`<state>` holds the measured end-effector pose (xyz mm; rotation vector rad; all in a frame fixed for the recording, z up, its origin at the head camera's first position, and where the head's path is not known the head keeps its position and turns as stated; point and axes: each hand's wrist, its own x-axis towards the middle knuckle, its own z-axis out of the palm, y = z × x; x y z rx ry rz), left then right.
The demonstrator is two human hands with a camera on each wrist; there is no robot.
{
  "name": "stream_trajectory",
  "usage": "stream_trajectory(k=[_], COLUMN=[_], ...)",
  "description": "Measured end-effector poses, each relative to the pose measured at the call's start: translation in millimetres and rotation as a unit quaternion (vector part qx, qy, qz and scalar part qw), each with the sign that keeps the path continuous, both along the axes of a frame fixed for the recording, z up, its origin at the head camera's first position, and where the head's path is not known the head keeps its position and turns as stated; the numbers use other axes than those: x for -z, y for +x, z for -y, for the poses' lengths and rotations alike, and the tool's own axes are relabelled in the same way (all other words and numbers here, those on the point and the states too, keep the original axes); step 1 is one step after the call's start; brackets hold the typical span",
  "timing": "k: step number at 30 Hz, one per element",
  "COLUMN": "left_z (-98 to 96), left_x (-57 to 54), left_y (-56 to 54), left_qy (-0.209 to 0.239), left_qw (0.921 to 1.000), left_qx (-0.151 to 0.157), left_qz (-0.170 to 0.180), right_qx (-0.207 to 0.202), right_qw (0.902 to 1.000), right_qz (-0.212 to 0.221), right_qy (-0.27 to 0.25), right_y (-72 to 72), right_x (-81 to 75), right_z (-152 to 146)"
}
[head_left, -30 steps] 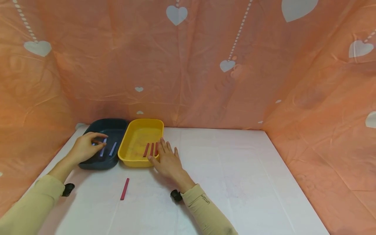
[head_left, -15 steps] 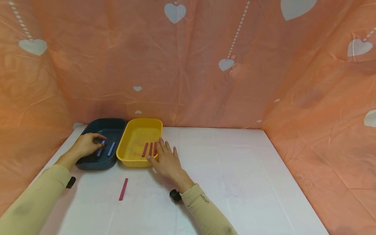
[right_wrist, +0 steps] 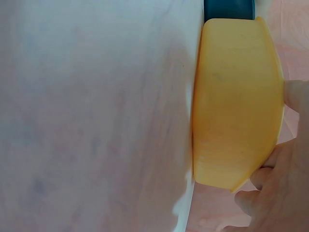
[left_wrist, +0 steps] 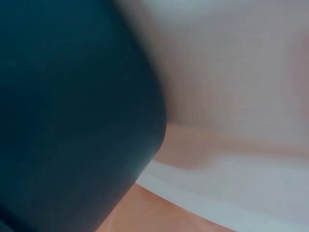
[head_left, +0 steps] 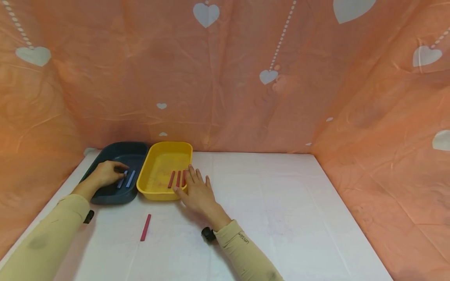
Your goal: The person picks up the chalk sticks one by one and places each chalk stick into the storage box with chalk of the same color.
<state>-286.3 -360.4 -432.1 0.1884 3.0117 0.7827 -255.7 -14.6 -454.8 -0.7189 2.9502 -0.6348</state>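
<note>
My left hand (head_left: 105, 174) reaches into the dark blue tray (head_left: 114, 199). Its thumb and fingertips pinch the upper end of a thin light-blue stick (head_left: 120, 183). A second light-blue stick (head_left: 131, 178) lies just right of it, nearly parallel. The yellow tray (head_left: 165, 156) stands against the dark one and holds red sticks (head_left: 171, 179) in a row at its right side. With fingers spread and straight, my right hand (head_left: 200, 195) rests on the yellow tray's near right rim; in the right wrist view its thumb (right_wrist: 295, 94) touches that rim. Only the dark tray's wall (left_wrist: 87, 96) fills the left wrist view.
One red stick (head_left: 145, 227) lies on the white table (head_left: 274, 218) in front of the trays. An orange cloth (head_left: 239, 117) with white hearts hangs behind and along both sides. Black devices (head_left: 208, 234) sit at both wrists.
My left hand has moved slightly right within the dark tray, and the light-blue stick at its fingertips now lies closer to the second one. My right hand stays in place.
</note>
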Motion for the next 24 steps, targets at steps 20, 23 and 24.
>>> stream_trajectory(k=[20, 23, 24], left_z=[4.9, 4.5, 4.5], left_x=[3.1, 3.3, 3.7], left_y=[1.4, 1.1, 1.1], left_qy=[-0.008, -0.010, -0.010], left_qw=[0.9985, 0.9987, 0.9988], left_qx=[-0.012, -0.011, -0.011], left_qz=[0.053, 0.048, 0.048], right_qx=[-0.001, -0.003, -0.003], right_qw=[1.0000, 1.0000, 1.0000], right_qz=[0.000, 0.000, -0.001], right_qy=[0.010, 0.007, 0.005], right_y=[0.7, 0.6, 0.4], right_x=[0.7, 1.0, 1.8], right_z=[3.4, 3.2, 3.2])
